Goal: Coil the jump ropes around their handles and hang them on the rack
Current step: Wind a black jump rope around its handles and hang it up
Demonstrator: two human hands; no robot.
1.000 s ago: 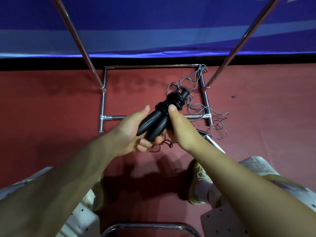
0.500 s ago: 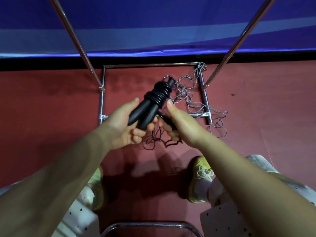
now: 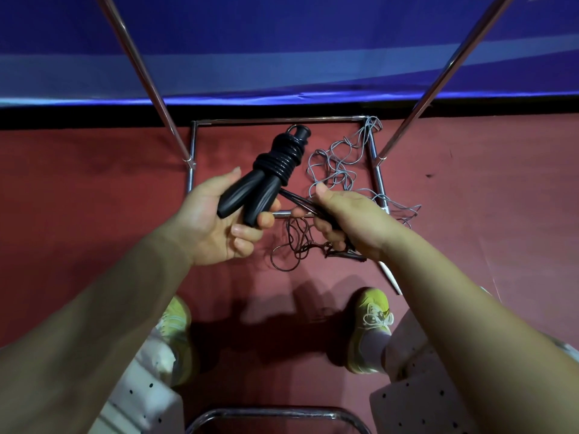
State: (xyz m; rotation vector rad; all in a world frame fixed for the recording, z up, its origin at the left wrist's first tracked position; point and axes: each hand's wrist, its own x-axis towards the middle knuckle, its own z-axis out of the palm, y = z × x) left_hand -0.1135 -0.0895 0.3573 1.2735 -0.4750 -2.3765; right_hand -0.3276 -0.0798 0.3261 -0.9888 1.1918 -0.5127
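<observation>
The left hand (image 3: 216, 220) grips both black handles (image 3: 250, 198), rope coiled around them; at three o'clock, the right hand (image 3: 351, 220) pinches the loose black rope (image 3: 300, 203).

Yellow-green shoes (image 3: 371, 327) on red floor (image 3: 78, 198); blue banner (image 3: 282, 42) behind.

Grey rope (image 3: 341, 164) right of handles (image 3: 250, 198)

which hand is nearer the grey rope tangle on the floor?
Right. The right hand sits just below the grey rope, pinching the black cord. The left hand grips the black handles further left.
</observation>
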